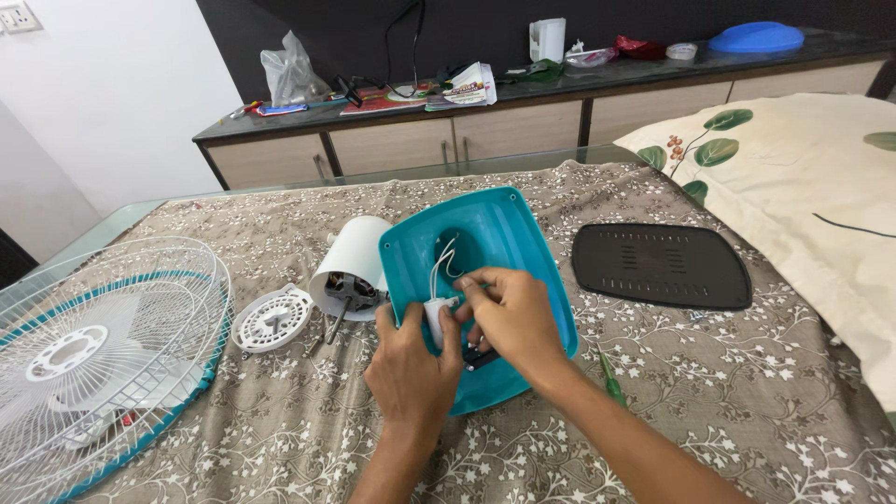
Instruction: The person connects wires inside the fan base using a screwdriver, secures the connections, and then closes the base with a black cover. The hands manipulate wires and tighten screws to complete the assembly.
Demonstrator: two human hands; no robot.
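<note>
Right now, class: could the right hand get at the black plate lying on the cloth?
Probably yes: the black plate lies uncovered, with open cloth between it and the right hand, though that hand is busy at the teal base.

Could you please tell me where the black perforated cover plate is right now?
In the head view, the black cover plate lies flat on the patterned tablecloth, right of the teal base shell and beside the leaf-print pillow.

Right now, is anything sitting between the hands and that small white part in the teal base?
Nothing visible: left hand and right hand already grip the white part inside the teal base.
</note>
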